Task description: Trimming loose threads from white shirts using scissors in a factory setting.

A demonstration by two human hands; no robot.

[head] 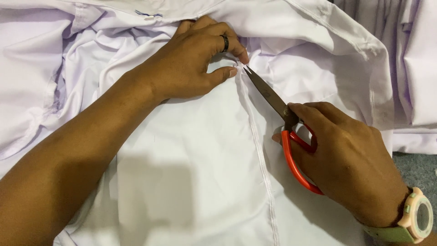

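Left hand (193, 59) pinches shirt (200, 173); right hand (346, 159) holds scissors (284, 132).

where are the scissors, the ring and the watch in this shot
scissors (269, 94), head view, on the middle of the dark blades
ring (225, 43), head view, on the dark band around a left-hand finger
watch (421, 217), head view, on the pale round case at the right wrist

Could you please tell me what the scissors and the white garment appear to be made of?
Scissors: dull grey blades, apparently metal; glossy orange loops, probably plastic or coated. White garment: thin woven cloth, judging by soft creases and a stitched seam; the fibre can't be told.
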